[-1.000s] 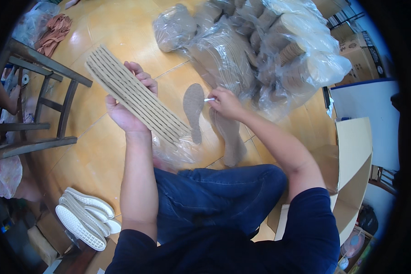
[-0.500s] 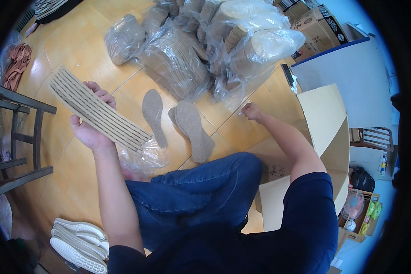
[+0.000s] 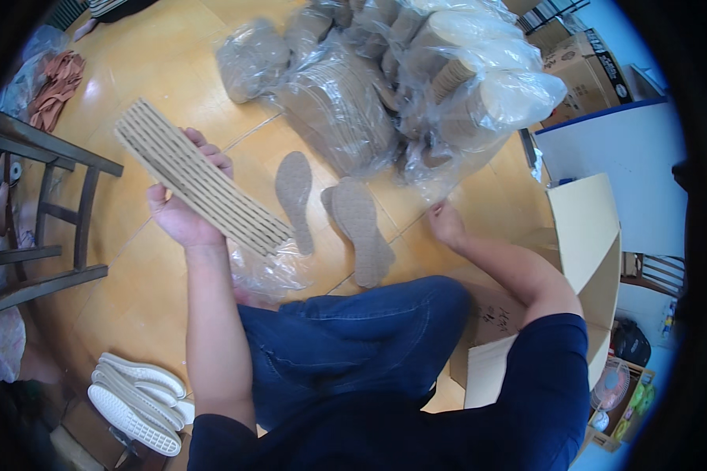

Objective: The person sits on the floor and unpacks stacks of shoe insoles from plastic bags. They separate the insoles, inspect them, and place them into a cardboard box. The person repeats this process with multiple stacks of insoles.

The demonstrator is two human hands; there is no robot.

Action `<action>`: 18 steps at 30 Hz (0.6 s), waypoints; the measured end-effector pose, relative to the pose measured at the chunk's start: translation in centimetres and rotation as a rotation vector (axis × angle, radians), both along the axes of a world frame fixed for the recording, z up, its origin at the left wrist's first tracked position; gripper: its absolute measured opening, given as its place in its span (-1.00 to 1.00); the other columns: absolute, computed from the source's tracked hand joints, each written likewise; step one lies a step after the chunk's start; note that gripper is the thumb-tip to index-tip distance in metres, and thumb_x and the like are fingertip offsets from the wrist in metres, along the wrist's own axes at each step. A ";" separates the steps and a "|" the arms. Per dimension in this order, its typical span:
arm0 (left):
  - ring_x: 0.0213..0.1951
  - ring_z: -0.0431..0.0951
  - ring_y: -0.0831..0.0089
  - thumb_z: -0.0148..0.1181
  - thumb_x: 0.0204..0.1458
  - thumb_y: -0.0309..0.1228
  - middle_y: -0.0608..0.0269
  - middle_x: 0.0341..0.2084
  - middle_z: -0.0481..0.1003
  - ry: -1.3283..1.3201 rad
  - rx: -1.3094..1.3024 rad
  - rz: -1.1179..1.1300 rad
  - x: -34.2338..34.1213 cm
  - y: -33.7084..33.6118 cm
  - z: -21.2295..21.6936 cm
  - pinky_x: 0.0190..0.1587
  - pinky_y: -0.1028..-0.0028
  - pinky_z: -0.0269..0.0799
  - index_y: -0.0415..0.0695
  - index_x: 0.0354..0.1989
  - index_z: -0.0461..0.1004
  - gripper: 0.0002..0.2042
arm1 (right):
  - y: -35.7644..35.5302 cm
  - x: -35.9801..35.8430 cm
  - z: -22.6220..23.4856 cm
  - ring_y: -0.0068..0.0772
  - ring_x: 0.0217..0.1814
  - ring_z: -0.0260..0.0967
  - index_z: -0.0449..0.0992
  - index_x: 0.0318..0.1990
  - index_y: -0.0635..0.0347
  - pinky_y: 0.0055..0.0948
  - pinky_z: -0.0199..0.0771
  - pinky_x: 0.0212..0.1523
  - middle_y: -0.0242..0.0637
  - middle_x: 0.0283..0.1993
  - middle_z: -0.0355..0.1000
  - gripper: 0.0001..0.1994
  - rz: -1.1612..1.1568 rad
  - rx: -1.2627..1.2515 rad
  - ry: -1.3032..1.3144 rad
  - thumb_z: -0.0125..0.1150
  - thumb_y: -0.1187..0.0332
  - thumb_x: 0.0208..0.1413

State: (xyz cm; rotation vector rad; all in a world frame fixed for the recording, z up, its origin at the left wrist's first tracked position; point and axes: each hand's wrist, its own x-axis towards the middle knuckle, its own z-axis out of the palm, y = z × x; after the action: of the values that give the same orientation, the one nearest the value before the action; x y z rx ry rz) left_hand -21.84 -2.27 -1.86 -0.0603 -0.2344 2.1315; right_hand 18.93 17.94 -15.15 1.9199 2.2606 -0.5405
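My left hand (image 3: 190,212) grips a long stack of insoles (image 3: 204,182) seen edge-on, beige with dark stripes between the layers. Its fingers wrap the far side, the thumb the near side. A crumpled clear plastic bag (image 3: 271,271) lies beneath the stack's lower end. My right hand (image 3: 446,224) is closed in a pinch by the lower edge of the bagged insoles; what is between the fingertips, if anything, is too small to name. On the floor between my hands lie a single grey-brown insole (image 3: 294,192) and a small overlapping pile of insoles (image 3: 359,231).
Clear bags full of insoles (image 3: 338,110) are heaped at the far middle. An open cardboard box (image 3: 585,228) stands at my right. To the left are a dark wooden chair (image 3: 78,212) and reddish-brown strips (image 3: 57,90); white shoe soles (image 3: 137,408) lie near left.
The whole view has shifted, so the scene sits farther right. My right hand has come left and nearer, closer to the bags' edge. The left hand still holds the stack.
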 end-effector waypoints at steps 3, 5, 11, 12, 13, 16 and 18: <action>-0.19 0.37 0.28 0.09 -0.29 -0.31 0.01 0.02 0.36 -0.002 -0.009 0.023 0.0 -0.1 -0.3 -0.02 0.36 0.33 -0.26 0.10 0.36 -0.37 | -6.5 -6.3 4.0 -0.07 -0.28 0.53 0.46 -0.12 0.21 -0.17 0.50 -0.20 -0.07 -0.34 0.53 -0.73 0.333 -0.188 0.319 0.13 0.22 0.13; -0.18 0.37 0.27 0.05 -0.25 -0.30 0.01 0.01 0.36 0.000 -0.010 0.020 0.0 -0.1 -0.6 -0.04 0.36 0.33 -0.27 0.10 0.35 -0.39 | -10.2 -11.6 4.4 -0.06 -0.25 0.52 0.43 -0.03 0.23 -0.16 0.50 -0.20 -0.04 -0.30 0.53 -0.66 0.365 -0.324 0.541 0.13 0.20 0.13; -0.16 0.38 0.15 -0.03 -0.11 -0.16 -0.06 0.10 0.33 0.059 -0.225 0.094 -0.1 -0.6 -0.8 -0.05 0.20 0.34 -0.21 0.24 0.24 -0.33 | -16.3 -25.3 -0.6 0.12 0.33 0.11 -0.21 0.45 0.12 -0.03 0.16 0.30 0.11 0.33 0.08 -0.06 0.061 -0.274 0.194 0.26 0.08 0.04; -0.16 0.38 0.16 -0.04 -0.11 -0.18 -0.05 0.09 0.33 0.074 -0.124 0.079 -0.2 -0.6 -0.8 -0.05 0.21 0.35 -0.22 0.23 0.24 -0.35 | -16.2 -26.3 -1.3 0.08 0.28 0.15 -0.23 0.45 0.10 -0.04 0.19 0.26 0.07 0.26 0.14 -0.03 -0.038 -0.257 0.203 0.29 0.09 0.02; -0.16 0.39 0.17 -0.04 -0.10 -0.20 -0.05 0.08 0.34 -0.023 -0.080 0.071 -0.4 -0.6 -0.7 -0.06 0.22 0.35 -0.23 0.22 0.25 -0.36 | -16.5 -26.6 -1.7 0.06 0.23 0.20 -0.11 0.41 0.10 -0.07 0.23 0.22 0.05 0.21 0.19 -0.12 -0.068 -0.183 0.271 0.28 0.10 0.02; -0.17 0.39 0.21 -0.04 -0.10 -0.24 -0.04 0.07 0.35 -0.076 0.005 0.068 -0.5 -0.8 -0.7 -0.06 0.24 0.36 -0.27 0.19 0.25 -0.39 | -15.6 -26.1 -2.5 0.02 0.06 0.35 0.22 0.18 0.17 -0.15 0.36 0.06 0.03 0.01 0.35 -0.45 -0.087 -0.321 0.436 0.23 0.23 0.07; -0.18 0.39 0.23 -0.05 -0.09 -0.26 -0.03 0.06 0.36 -0.067 -0.015 0.075 -0.6 -1.0 -0.8 -0.07 0.25 0.37 -0.29 0.17 0.26 -0.41 | -14.4 -25.1 -2.0 0.01 -0.07 0.41 0.33 0.01 0.22 -0.17 0.41 -0.05 0.02 -0.13 0.42 -0.65 0.050 -0.340 0.567 0.19 0.28 0.12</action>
State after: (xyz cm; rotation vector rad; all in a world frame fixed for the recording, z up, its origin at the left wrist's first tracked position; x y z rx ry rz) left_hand -22.41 -3.28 -2.69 -0.1334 -0.2641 2.2080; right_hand -6.15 3.55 -17.20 1.6812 2.2887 -1.5113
